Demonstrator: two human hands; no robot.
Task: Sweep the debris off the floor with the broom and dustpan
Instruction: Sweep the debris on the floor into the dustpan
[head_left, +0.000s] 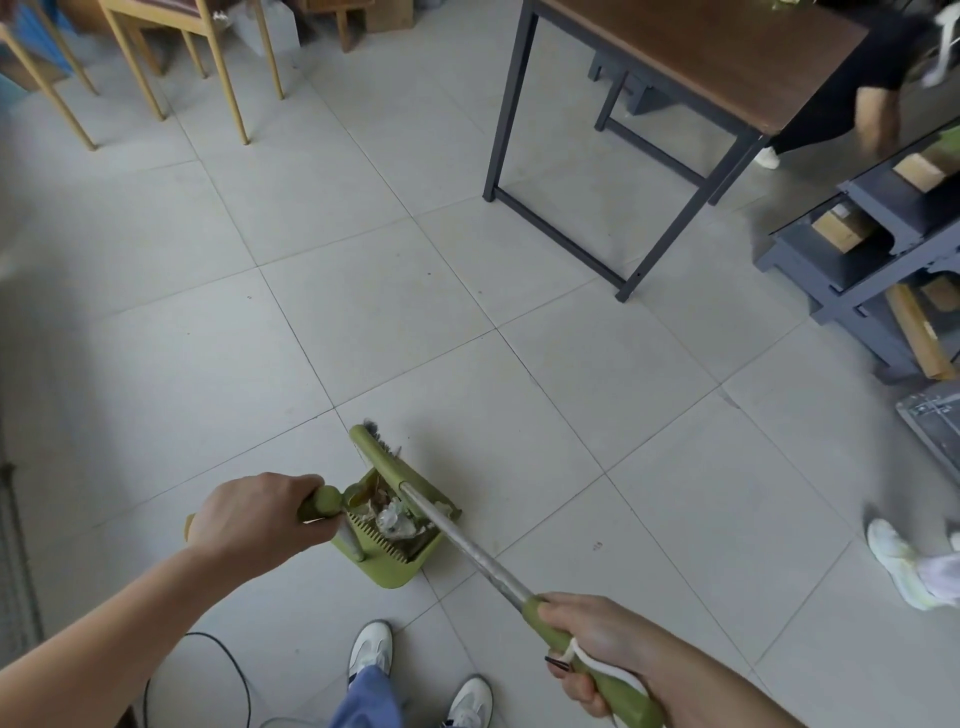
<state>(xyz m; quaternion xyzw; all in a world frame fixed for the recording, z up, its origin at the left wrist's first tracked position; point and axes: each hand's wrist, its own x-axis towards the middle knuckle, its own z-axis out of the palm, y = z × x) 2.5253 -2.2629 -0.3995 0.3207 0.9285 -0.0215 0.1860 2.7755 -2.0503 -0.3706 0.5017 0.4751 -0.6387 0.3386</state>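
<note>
Grey tiled floor (363, 291), dark-framed wooden table (701, 52), pale chairs (171, 31).

One broom (467, 551), one dustpan (384, 569), one heap of debris (389, 517), two hands (a left hand (254, 519) and a right hand (592, 644)), two near shoes (370, 649) (470, 699), two far shoes (898, 564) (768, 157), one cable (228, 660), one table (701, 57) and one shelf (857, 260) are counted.

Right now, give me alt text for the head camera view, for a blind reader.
Left hand holds a green dustpan holding debris on a grey tiled floor; right hand grips the broom, whose head sits at the pan's mouth.
</note>
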